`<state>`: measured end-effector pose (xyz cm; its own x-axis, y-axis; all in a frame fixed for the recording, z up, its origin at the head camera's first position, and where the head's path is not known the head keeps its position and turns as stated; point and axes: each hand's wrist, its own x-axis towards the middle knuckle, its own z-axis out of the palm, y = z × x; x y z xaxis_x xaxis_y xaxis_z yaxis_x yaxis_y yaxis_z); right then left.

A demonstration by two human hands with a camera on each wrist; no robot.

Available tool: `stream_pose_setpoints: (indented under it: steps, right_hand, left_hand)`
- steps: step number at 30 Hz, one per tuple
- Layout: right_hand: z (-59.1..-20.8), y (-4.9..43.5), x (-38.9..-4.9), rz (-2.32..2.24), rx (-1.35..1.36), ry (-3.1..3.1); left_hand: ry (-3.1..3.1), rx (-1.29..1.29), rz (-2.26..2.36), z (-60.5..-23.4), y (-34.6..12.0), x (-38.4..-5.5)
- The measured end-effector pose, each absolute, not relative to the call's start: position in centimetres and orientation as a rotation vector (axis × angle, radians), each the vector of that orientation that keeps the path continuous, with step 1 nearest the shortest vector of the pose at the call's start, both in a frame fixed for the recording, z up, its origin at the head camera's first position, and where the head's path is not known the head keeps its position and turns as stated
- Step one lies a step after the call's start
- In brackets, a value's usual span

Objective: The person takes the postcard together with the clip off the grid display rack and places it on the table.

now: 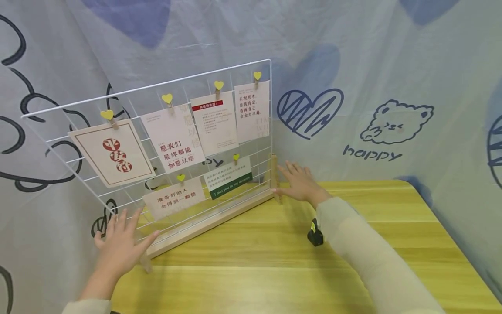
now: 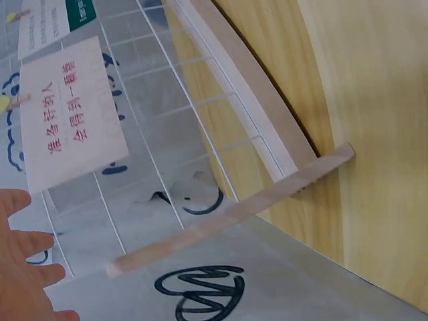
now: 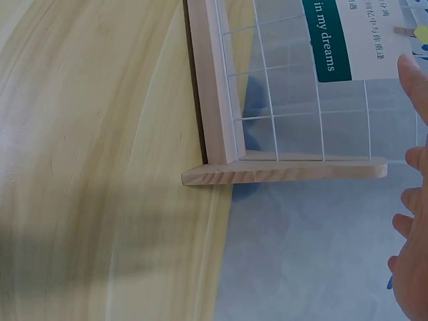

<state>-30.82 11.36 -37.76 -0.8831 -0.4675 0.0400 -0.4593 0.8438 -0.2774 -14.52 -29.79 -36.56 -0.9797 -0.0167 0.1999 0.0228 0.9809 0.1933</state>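
A white wire grid rack (image 1: 172,83) stands upright in a wooden base (image 1: 211,224) on the table. Several printed cards (image 1: 176,198) hang on it from clips with yellow hearts (image 1: 167,99). My left hand (image 1: 121,244) is spread beside the rack's lower left corner, holding nothing. In the left wrist view its fingers (image 2: 40,274) appear apart from the wooden side post (image 2: 221,217). My right hand (image 1: 300,181), also spread and holding nothing, is by the right wooden post (image 1: 274,168). Whether its thumb touches that post, I cannot tell.
The yellowish wood-grain table (image 1: 243,279) has a rounded far right corner. A pale curtain (image 1: 321,35) with drawn hearts and a bear hangs close behind. A small black object with a yellow mark (image 1: 315,236) shows by the right sleeve; what supports it is unclear.
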Motion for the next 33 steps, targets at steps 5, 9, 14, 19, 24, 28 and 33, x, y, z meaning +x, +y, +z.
stream_pose_setpoints:
  steps: [5, 9, 14, 19, 24, 28, 33]
  right_hand:
    - [-37.9, 11.0, -31.4, -0.455, -0.755, 2.975]
    - [-37.8, 10.6, -31.8, -0.472, -0.771, 2.964]
    - [-38.0, 10.1, -32.5, -0.46, -0.784, 2.953]
    - [-38.0, 9.8, -33.2, -0.501, -0.78, 2.943]
    - [-38.0, 9.5, -33.7, -0.515, -0.77, 2.94]
    - [-37.8, 9.2, -34.2, -0.528, -0.75, 2.945]
    - [-37.7, 8.9, -35.1, -0.531, -0.724, 2.953]
  left_hand:
    - [-2.886, 0.051, -0.284, -36.7, -30.6, -14.2]
    - [-2.837, 0.106, -0.301, -36.8, -31.4, -13.9]
    - [-2.801, 0.208, -0.356, -37.0, -32.1, -13.7]
    - [-2.762, 0.336, -0.491, -37.3, -32.5, -14.1]
    - [-2.703, 0.394, -0.664, -37.6, -32.7, -14.6]
    - [-2.678, 0.343, -0.755, -38.0, -32.9, -15.1]
    - [-2.684, 0.296, -0.832, -38.4, -33.0, -15.8]
